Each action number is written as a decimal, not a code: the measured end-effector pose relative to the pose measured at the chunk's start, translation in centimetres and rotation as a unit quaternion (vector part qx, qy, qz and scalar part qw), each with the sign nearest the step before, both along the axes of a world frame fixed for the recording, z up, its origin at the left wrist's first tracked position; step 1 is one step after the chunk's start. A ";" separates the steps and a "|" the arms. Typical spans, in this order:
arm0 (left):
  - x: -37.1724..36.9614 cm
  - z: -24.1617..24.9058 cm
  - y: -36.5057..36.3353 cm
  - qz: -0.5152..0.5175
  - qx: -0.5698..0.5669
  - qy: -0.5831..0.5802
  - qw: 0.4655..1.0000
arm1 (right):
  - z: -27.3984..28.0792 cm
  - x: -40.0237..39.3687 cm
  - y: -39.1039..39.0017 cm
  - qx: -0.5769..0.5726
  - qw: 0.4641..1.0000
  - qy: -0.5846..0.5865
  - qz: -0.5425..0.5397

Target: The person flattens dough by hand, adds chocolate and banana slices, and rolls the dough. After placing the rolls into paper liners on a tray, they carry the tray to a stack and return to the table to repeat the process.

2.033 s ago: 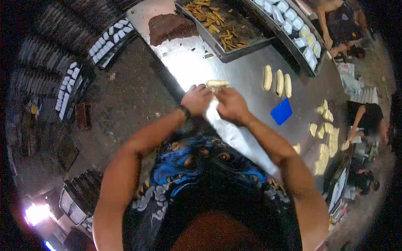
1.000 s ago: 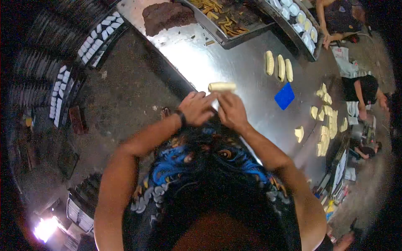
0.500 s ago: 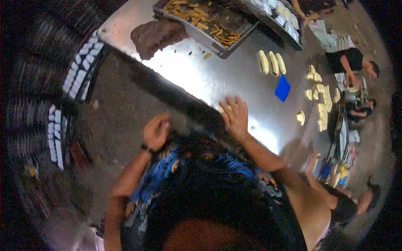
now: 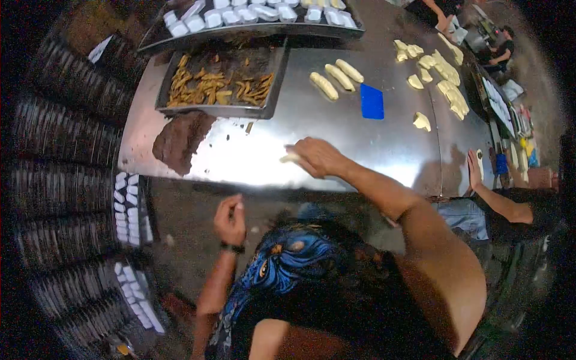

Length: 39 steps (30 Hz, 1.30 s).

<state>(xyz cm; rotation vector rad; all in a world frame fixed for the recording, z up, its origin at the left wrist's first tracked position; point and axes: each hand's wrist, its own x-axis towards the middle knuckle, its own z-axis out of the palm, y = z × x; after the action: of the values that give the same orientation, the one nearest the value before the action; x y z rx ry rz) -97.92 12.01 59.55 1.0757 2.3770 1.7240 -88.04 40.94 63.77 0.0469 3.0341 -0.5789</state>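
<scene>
My right hand (image 4: 318,157) is over the steel table near its front edge, fingers together and bent on a small pale piece of dough (image 4: 291,158). Its underside is hidden. In front of the table edge hangs my left hand (image 4: 230,219), with a dark band on its wrist; its fingers are curled in and nothing shows in them. A blue scraper (image 4: 372,101) lies flat beyond my right hand. Next to it are three dough rolls (image 4: 339,78). To the left, a brown crumbly mass (image 4: 180,144) lies on the tabletop.
A metal tray (image 4: 219,110) of brown strips stands behind the brown mass. Behind that is a tray of white-wrapped pieces (image 4: 243,14). Cut dough (image 4: 443,69) lies at right, near a co-worker's hand (image 4: 476,171). Stacked dark trays (image 4: 60,204) line the left side.
The view has turned, bringing the table edge nearly level. My right hand's fingers have gone from spread to drawn together over the dough piece. My left hand stays off the table.
</scene>
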 end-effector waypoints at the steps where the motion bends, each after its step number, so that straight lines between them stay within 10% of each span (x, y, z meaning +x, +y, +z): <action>1: 0.4 0.4 1.2 -0.007 -0.011 0.009 1.000 | 0.0 -0.1 1.0 -0.020 1.000 0.001 0.017; 7: 1.8 2.3 10.8 -0.076 -0.015 -0.068 0.995 | 7.5 -4.9 7.0 -0.017 0.823 0.550 -0.140; 10: 3.0 1.5 14.7 -0.114 -0.033 -0.040 0.992 | 0.5 -4.2 12.6 0.025 0.941 0.227 -0.252; 13: 3.0 -0.7 16.4 -0.123 -0.056 0.058 0.989 | -4.7 1.5 16.8 -0.040 0.944 0.222 -0.241; 15: 3.8 -3.0 15.9 -0.083 -0.070 0.125 0.986 | -3.1 5.3 21.8 0.006 0.906 0.133 -0.403; 17: 4.0 -2.2 16.7 -0.083 -0.083 0.183 0.976 | -4.3 10.4 31.5 0.026 0.801 0.422 -0.424; 19: 4.1 -1.4 17.3 -0.087 -0.078 0.176 0.978 | -2.2 14.4 39.4 0.155 0.678 0.285 -0.659; 22: 3.9 -1.8 17.0 -0.081 -0.131 0.173 0.973 | -5.7 19.8 48.4 0.134 0.688 0.046 -0.712; 25: 4.6 -0.4 17.7 -0.054 -0.168 0.137 0.975 | -3.3 17.2 48.8 0.133 0.766 -0.035 -0.628; 28: 3.5 -0.1 19.3 -0.034 -0.072 0.049 0.996 | -0.4 13.7 45.6 -0.186 0.761 0.196 -0.590; 30: 2.5 -1.7 21.7 -0.002 0.049 -0.222 0.974 | 4.9 9.3 39.1 -0.347 0.739 0.303 -0.491; 33: 4.1 10.7 29.2 0.028 0.171 -0.395 0.902 | 7.0 4.4 29.1 -0.476 0.771 0.280 -0.318; 35: 3.1 10.7 30.6 0.052 0.155 -0.214 0.963 | 10.0 2.2 20.5 -0.454 0.835 0.170 -0.260; 39: 2.6 12.1 28.9 0.184 0.290 -0.224 0.912 | 8.7 -0.5 8.0 -0.591 0.777 0.156 -0.149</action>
<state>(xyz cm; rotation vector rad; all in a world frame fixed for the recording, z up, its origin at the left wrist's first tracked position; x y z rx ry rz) -95.31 40.91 71.61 0.1693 1.9000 2.5571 -88.55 48.93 72.50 0.3968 2.2813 -2.5540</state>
